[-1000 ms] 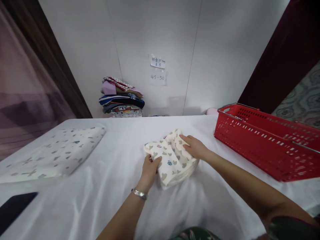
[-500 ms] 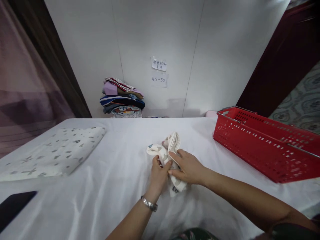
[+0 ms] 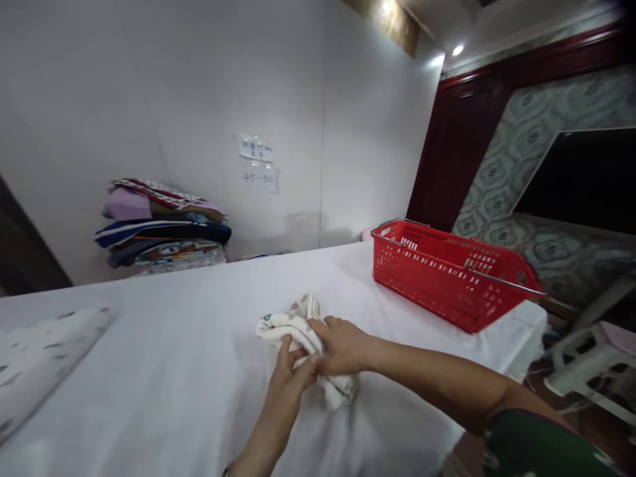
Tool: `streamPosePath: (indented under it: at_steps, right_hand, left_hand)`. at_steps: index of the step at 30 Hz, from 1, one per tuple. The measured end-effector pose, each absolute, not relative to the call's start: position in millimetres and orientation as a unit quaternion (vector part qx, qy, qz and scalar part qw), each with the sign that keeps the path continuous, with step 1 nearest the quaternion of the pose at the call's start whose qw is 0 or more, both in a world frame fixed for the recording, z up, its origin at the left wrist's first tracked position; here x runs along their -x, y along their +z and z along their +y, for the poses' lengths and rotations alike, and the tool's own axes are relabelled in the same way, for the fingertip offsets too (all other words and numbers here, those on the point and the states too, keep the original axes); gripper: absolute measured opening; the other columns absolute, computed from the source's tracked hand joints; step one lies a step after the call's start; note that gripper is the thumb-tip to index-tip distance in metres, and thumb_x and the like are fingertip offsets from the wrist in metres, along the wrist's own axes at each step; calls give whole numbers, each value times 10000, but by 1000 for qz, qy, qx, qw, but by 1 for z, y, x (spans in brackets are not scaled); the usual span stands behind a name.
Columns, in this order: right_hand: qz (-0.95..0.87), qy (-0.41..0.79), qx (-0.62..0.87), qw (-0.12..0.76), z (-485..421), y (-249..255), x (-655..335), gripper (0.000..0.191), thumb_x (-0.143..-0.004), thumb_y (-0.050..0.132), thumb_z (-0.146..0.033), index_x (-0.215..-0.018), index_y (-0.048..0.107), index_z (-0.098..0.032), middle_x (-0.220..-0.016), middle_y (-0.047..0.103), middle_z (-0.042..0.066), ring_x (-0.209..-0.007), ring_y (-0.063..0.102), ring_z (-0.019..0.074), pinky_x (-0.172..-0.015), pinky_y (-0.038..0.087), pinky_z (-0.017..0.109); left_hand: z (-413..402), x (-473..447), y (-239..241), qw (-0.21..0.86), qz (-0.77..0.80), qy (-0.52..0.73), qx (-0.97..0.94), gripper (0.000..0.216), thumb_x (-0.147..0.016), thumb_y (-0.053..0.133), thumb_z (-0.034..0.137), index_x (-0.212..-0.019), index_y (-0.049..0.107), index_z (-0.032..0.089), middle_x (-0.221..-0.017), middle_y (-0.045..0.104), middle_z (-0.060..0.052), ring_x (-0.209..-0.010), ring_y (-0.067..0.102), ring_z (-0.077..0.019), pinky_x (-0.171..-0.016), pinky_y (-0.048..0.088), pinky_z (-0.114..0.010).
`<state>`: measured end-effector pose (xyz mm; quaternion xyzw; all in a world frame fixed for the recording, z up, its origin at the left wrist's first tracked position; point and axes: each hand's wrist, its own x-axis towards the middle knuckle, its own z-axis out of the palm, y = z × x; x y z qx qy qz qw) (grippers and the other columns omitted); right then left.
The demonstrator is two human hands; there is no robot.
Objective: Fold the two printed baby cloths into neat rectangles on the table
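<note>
A small cream cloth with printed shapes (image 3: 293, 324) lies rolled up on the white table (image 3: 173, 371). My left hand (image 3: 288, 377) pinches its near edge with fingers closed. My right hand (image 3: 342, 344) wraps over the roll from the right, fingers closed on it. Both hands meet at the cloth's middle.
A red plastic basket (image 3: 447, 278) stands at the table's right end. A stack of folded clothes (image 3: 159, 225) sits against the white wall at the back left. A patterned folded sheet (image 3: 34, 358) lies at the far left. A white stool (image 3: 591, 351) stands beyond the table's right edge.
The cloth went from a flat fold to a tight roll held by both hands. My view has swung to the right, showing more of the room and the basket.
</note>
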<state>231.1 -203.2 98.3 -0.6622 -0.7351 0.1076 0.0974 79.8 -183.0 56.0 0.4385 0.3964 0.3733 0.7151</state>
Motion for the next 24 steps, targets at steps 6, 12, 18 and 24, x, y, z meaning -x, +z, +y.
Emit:
streamPosePath:
  at_steps: [6,12,18,24]
  right_hand:
    - [-690,215,656,218,-194,95,-263,550,-626,574,-238,-1169,500,-293,-1014,611,-18,-908,569,195,-750,434,276]
    - [-648,111,678,328,-214,133,-322,615,-602,571,-156,-1209,527,-244,-1170,566,26,-1032,525,222,-894,401,321]
    - [-533,-16,717,449,-246,209,-419,624,-649,592,-189,-1258,478,-263,-1160,562,24,-1026,524,235,-876,424,350]
    - [-399,-150,781,457,-252,254,-504,603,-617,609,-227,-1213,519,-199,-979,619,50,-838,581,207,-765,460,316]
  left_hand:
    - [-178,-85,50,701,352,387,-484,907,-576,719,443,-1344,292,221,-980,665,-74,-803,653,-213,-784,502,-342]
    - [-166,-71,5,660,407,319,-545,616,-457,731,521,-923,608,136,-742,674,-60,-675,649,-218,-712,528,-328]
    - [-167,-62,-5,639,424,306,-564,554,-455,701,563,-849,638,178,-757,694,-53,-695,656,-229,-736,529,-338]
    - [-170,-61,0,623,439,300,-574,556,-465,689,584,-855,636,191,-786,700,-62,-713,657,-244,-766,520,-362]
